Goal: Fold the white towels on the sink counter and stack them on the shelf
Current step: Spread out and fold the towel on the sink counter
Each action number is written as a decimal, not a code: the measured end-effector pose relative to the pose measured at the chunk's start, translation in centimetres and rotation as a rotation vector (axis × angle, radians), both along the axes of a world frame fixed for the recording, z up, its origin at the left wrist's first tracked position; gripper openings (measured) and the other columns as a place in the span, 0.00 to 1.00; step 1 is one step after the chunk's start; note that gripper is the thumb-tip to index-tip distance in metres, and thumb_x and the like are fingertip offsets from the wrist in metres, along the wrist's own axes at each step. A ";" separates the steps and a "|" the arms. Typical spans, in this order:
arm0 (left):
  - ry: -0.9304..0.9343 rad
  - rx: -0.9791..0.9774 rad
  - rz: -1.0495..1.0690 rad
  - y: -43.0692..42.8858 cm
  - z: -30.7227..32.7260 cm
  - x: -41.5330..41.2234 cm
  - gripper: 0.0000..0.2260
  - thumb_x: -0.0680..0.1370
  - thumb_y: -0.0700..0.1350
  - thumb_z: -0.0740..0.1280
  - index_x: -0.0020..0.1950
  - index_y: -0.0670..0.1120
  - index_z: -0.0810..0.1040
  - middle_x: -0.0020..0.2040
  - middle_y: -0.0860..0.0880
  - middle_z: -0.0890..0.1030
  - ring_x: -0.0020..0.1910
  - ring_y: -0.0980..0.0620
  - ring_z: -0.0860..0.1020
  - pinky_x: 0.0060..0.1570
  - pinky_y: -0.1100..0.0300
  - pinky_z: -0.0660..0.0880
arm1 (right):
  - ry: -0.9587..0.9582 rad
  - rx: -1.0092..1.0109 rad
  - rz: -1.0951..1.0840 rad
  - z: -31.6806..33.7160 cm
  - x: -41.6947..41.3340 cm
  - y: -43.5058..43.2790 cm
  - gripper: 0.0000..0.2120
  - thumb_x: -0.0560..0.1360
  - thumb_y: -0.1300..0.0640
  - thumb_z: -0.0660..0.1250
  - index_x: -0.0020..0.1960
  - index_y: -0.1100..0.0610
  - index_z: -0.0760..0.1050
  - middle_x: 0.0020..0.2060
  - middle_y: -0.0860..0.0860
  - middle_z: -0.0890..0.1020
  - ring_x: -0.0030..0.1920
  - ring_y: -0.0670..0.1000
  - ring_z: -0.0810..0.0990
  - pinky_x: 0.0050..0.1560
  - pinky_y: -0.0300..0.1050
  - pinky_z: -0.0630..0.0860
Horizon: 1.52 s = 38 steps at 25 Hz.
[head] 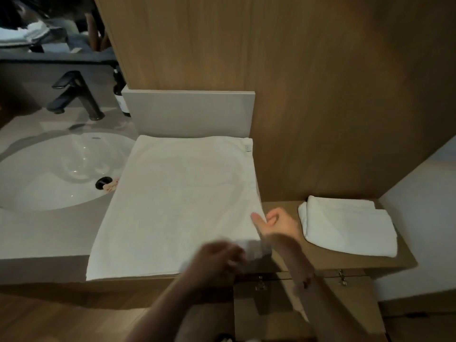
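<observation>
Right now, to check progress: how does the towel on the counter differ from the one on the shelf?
The counter towel lies spread flat; the shelf towel is folded into a thick bundle. The counter towel covers far more surface than the shelf towel. The left hand and right hand are at the counter towel's near right corner; nothing touches the shelf towel. Both are white.

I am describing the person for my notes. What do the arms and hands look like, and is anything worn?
The left forearm and the right forearm are bare; no sleeve shows. The left hand and the right hand wear no gloves. A small dark thing sits at the right wrist, too blurred to name. The left hand is motion-blurred.
</observation>
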<state>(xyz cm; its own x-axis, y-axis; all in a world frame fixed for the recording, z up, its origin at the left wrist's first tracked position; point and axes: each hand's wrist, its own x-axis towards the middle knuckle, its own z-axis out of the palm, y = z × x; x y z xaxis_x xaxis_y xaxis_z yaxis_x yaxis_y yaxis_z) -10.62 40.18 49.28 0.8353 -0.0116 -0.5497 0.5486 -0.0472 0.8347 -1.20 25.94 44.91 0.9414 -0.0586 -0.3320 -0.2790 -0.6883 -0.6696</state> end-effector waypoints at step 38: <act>-0.812 1.027 -0.862 -1.4 -1.9 10.5 0.10 0.77 0.53 0.64 0.54 0.49 0.76 0.56 0.51 0.77 0.60 0.52 0.72 0.66 0.55 0.59 | -0.122 0.305 -0.128 -0.5 -5.7 -2.4 0.11 0.67 0.57 0.76 0.31 0.50 0.74 0.30 0.45 0.77 0.35 0.45 0.77 0.33 0.32 0.71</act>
<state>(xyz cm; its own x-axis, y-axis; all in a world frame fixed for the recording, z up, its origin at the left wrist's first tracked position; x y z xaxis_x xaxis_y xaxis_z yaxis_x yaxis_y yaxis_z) -0.08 38.77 47.36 0.8399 -0.5409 -0.0455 -0.5055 -0.8100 0.2973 -6.88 23.53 44.44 0.9667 -0.0947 -0.2376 -0.2553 -0.4163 -0.8726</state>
